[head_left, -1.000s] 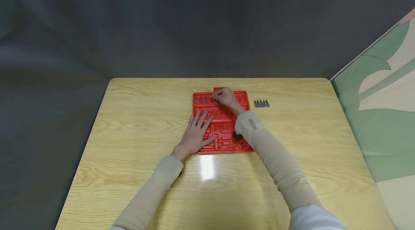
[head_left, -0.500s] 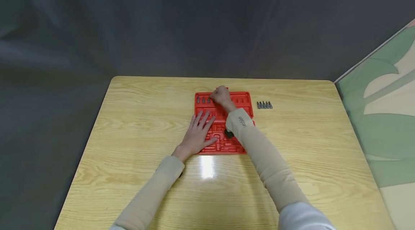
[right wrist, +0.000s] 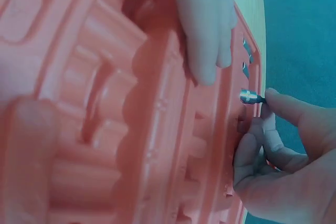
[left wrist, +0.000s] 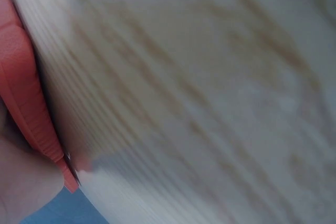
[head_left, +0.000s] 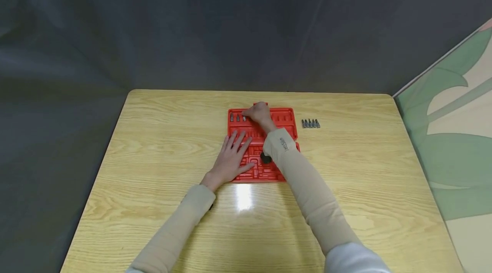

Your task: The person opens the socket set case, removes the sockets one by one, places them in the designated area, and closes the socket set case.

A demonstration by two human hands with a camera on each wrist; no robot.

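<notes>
A red moulded tool tray point(head_left: 284, 115) lies at the middle of the wooden table point(head_left: 153, 145). My left hand point(head_left: 232, 157) rests flat on the tray's left half with straight fingers point(right wrist: 206, 35). My right hand point(head_left: 254, 115) is at the tray's far row, its fingers curled round a small silver bit point(right wrist: 250, 97) held at a slot on the tray point(right wrist: 105, 129) rim; the right hand point(right wrist: 258, 113) fills the lower right of the right wrist view. A few bits point(head_left: 237, 117) sit in the far row to the left. The left wrist view shows only the blurred tray edge point(left wrist: 25, 93) and table point(left wrist: 210, 103).
A short row of loose silver bits point(head_left: 310, 123) lies on the table to the right of the tray. A dark cloth backdrop hangs behind the table, and a green-and-cream patterned panel point(head_left: 453, 127) stands at the right.
My right hand has slid a little to the left along the tray's far row. The left hand stays flat on the tray.
</notes>
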